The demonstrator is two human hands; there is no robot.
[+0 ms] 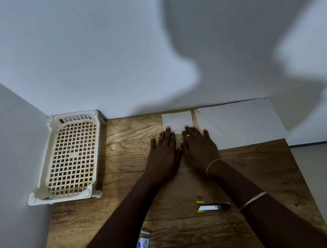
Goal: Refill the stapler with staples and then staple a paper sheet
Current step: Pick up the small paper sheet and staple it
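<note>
Currently left hand [163, 151] and right hand [199, 148] lie open, fingertips [167, 128] on the paper sheet [177, 119]. Stapler [213, 207] lies crosswise, yellow end leftward.

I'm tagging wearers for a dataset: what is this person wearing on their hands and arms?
No sleeves show on either arm. The right hand has a ring on one finger, plus a thin wrist bangle and a forearm bangle. The left hand wears nothing.

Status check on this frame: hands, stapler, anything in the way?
Left hand and right hand open, flat, fingertips on small paper. Stapler and staple box untouched, nearer the camera. Nothing blocking either.
</note>
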